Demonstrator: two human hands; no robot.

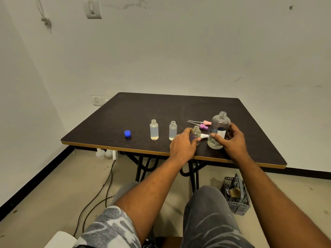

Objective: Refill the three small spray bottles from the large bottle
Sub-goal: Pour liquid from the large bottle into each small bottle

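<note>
Three small clear bottles stand uncapped on the dark table (143, 108). The left small bottle (154, 129) and the middle small bottle (172, 130) stand free, each with a little liquid at the bottom. My left hand (182, 145) is wrapped around the third small bottle (196, 132), which stands upright near the front edge. The large clear bottle (218, 130), uncapped and partly filled, stands upright to the right, and my right hand (231, 140) grips its lower body. A white spray head (204, 135) lies between the two held bottles.
A blue cap (127, 133) lies to the left of the bottles. Two pink spray heads with dip tubes (203, 124) lie behind the third bottle. A grey basket (235, 194) stands on the floor at the right, and cables (100, 194) run under the table at the left.
</note>
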